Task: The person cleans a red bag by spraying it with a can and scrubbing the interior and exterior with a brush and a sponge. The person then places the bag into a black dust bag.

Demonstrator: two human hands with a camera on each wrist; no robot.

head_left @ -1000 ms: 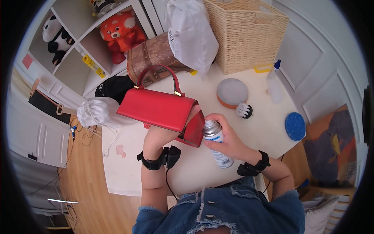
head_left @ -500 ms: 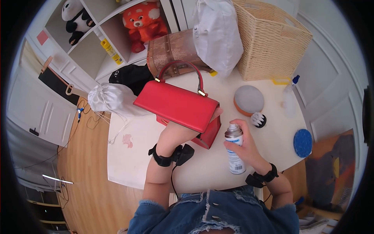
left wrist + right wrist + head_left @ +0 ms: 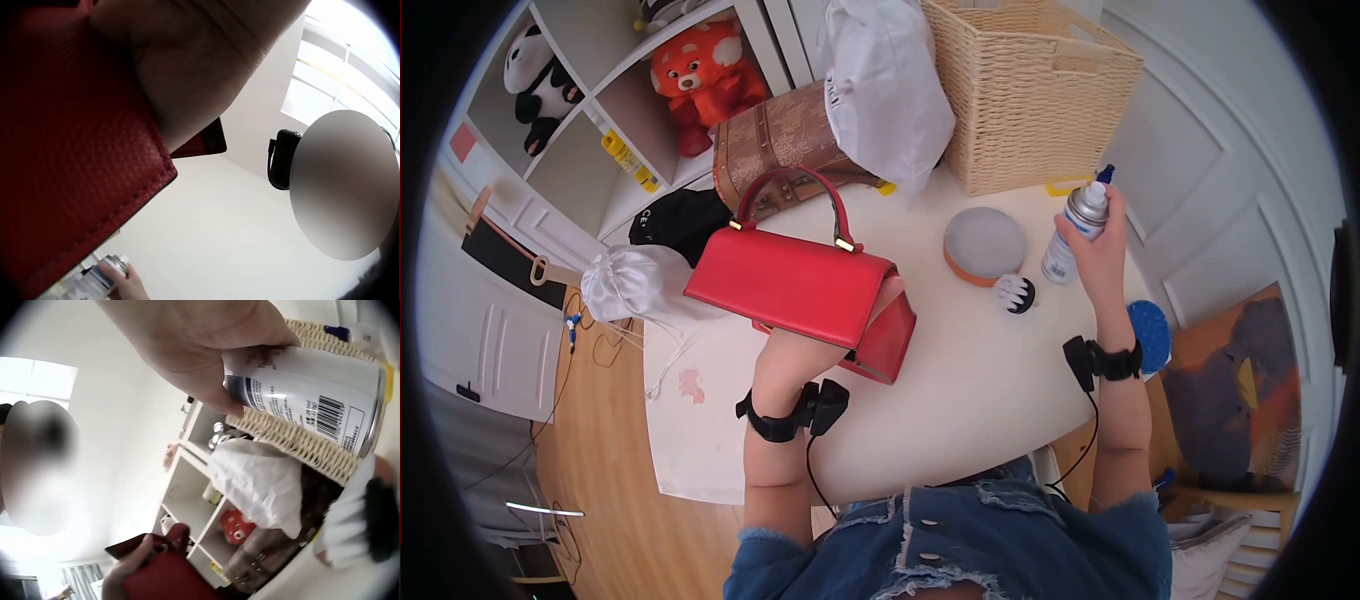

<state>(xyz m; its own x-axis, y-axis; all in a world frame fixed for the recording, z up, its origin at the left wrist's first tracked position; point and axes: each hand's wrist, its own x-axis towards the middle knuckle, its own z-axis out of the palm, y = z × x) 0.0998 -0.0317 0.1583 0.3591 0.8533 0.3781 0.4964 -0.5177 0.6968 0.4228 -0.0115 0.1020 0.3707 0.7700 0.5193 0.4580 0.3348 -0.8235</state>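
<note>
Over at the desk [image 3: 940, 400], the person's left hand [image 3: 790, 365] reaches beneath the flap of a red handbag [image 3: 790, 285] and holds it up, handle away from the wrist; the flap covers most of the fingers, so I can't tell how far they bend. Out to the right, the right hand [image 3: 1103, 255] is curled round a white spray can [image 3: 1057, 262], thumb across its upper part and forefinger up beside the nozzle. Between the two hands sit a round grey-topped disc [image 3: 985, 242] and a white-bristled brush [image 3: 1012, 294], just beside each other. A blue pad [image 3: 1152, 335] lies by the right wrist. Left of the left hand rests a white pouch [image 3: 630, 285], and beyond both hands stands a wicker basket [image 3: 1025, 120]
</note>
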